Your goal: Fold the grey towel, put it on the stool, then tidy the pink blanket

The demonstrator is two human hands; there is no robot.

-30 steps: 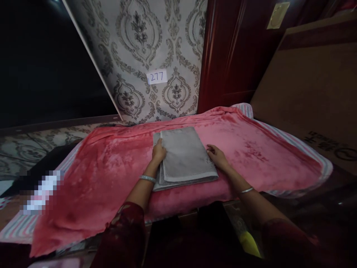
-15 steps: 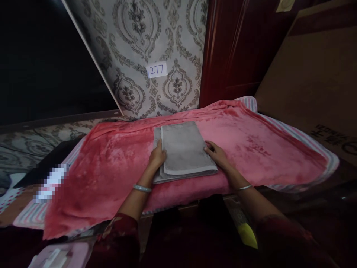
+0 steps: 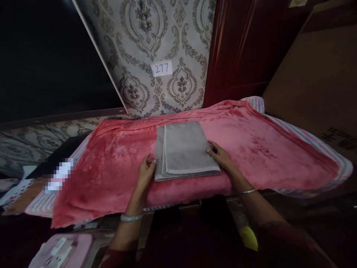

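Note:
A grey towel (image 3: 189,149) lies folded in layers on a pink plush blanket (image 3: 117,178). Its upper fold sits to the right, so a strip of the lower layer shows along the left side. My left hand (image 3: 145,172) is at the towel's left edge, fingers loosely bent and apart, not wrapped round the cloth. At the opposite side my right hand (image 3: 220,154) pinches the right edge, with the thumb on top and the other fingers partly hidden beside the cloth.
A large dark screen (image 3: 50,59) stands at the back left. Patterned wallpaper bears a paper label (image 3: 162,68) reading 277. To the right are a dark red door (image 3: 237,48) and a big cardboard box (image 3: 320,70). A pink plastic item (image 3: 80,245) is at the lower left.
My left hand has let go of the towel's upper fold and moved left to the outer edge. The lower layer lies flatter. My right hand stays at the right edge.

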